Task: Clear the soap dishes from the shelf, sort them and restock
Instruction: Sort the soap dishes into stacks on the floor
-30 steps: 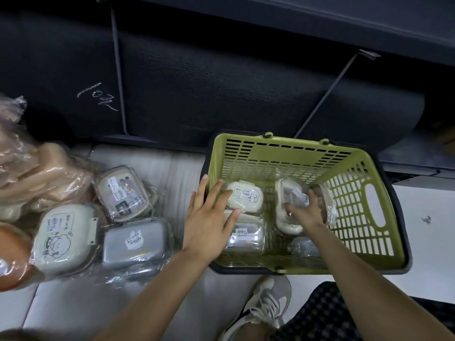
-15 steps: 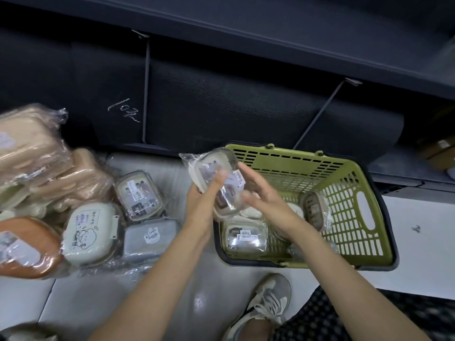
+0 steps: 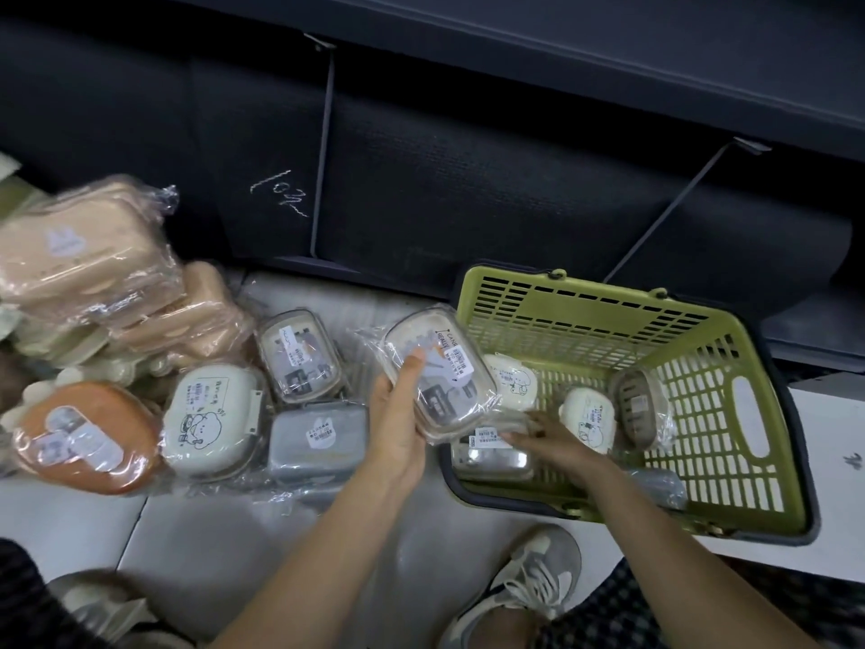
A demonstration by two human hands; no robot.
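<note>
While left hand (image 3: 398, 414) grips wrapped clear-lid soap dish (image 3: 440, 372), thumb on lid, held above floor just left of green basket (image 3: 767, 442). Right hand (image 3: 547, 437) reaches into basket, fingers loose over another wrapped dish (image 3: 491, 454); actual grip cannot tell. Judgement: dish light, rigid shell; loose film slippery, crinkly. Best hold across short sides, not by wrap. Sorted dishes (image 3: 299, 358) lie on floor, left.

A grey lace-up sneaker (image 3: 524, 587) rests on the pale tiled floor (image 3: 196, 522) below the hands; white chalk scrawl (image 3: 280, 194) marks the black mat well above them.
</note>
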